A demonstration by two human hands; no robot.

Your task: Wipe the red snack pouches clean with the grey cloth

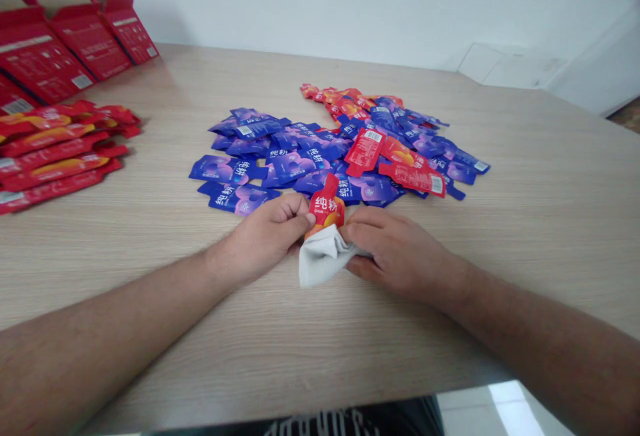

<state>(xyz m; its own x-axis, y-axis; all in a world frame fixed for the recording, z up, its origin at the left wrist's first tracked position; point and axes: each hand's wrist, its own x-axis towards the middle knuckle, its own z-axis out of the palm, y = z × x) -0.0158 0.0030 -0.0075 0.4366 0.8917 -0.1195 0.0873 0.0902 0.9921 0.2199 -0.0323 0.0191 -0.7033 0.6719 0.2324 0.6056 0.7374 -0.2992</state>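
Observation:
Between my hands, above the near part of the table, is a red pouch [325, 208] with white lettering and an orange fruit print, its narrow neck pointing away from me. My left hand [273, 233] is closed and pinches the pouch by its left edge. A pale grey cloth [323, 259] is bunched in my right hand [400, 246], whose fingers are closed around it. The cloth lies against the lower part of the pouch and hides it. Just beyond my hands spreads a loose heap of blue pouches [295, 164], with red pouches [367, 151] on and behind it.
Stacked red pouches [55, 149] lie at the left of the wooden table [200, 356]. Behind them stand several red cartons [90, 43] with open flaps. A white wall [325, 3] borders the far edge. The near table edge runs above my lap.

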